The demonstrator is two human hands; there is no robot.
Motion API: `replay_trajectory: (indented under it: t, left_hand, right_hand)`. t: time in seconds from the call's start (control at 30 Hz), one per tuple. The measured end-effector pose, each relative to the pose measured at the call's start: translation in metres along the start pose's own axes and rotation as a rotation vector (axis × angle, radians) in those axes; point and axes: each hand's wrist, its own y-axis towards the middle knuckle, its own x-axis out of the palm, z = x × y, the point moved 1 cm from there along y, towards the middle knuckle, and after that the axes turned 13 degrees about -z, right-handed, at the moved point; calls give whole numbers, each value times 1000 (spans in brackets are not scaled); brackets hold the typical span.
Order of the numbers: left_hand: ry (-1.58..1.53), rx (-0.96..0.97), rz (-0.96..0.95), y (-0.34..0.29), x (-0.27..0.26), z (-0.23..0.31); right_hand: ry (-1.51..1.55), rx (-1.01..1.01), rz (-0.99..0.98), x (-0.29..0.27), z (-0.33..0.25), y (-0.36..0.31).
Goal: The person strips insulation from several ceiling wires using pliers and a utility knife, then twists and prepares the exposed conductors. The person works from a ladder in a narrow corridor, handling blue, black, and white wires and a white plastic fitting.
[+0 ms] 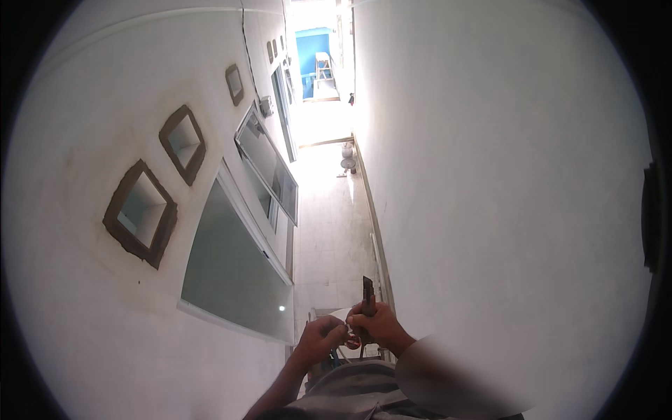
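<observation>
In the lower middle, my right hand is closed round a dark, narrow hand tool. Its blunt end points up and away from me; whether it is a knife or pliers I cannot tell. My left hand is beside it, fingertips pinched together close to the right thumb. What the pinch holds, if anything, is too small to make out. Just below both hands shows a small orange-red curved thing, partly hidden by the fingers.
A white wall rises close on my right. On the left are a large window pane, a tilted window sash and diamond-shaped wall openings. The tiled passage floor runs far below toward a stepladder.
</observation>
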Motion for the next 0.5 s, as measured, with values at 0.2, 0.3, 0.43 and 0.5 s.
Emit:
replay_trajectory:
  t: [0.2, 0.3, 0.43, 0.5]
  left_hand:
    - [117, -9, 79, 6, -8, -16]
    - [82, -78, 145, 7, -11, -15]
    - [56, -89, 171, 4, -14, -15]
    - [61, -77, 189, 8, -17, -22]
  right_hand:
    - [78, 60, -88, -4, 3, -10]
    - [153, 82, -80, -11, 17, -29]
    - [315, 136, -95, -4, 17, -65]
    - [309, 139, -106, 0, 11, -74]
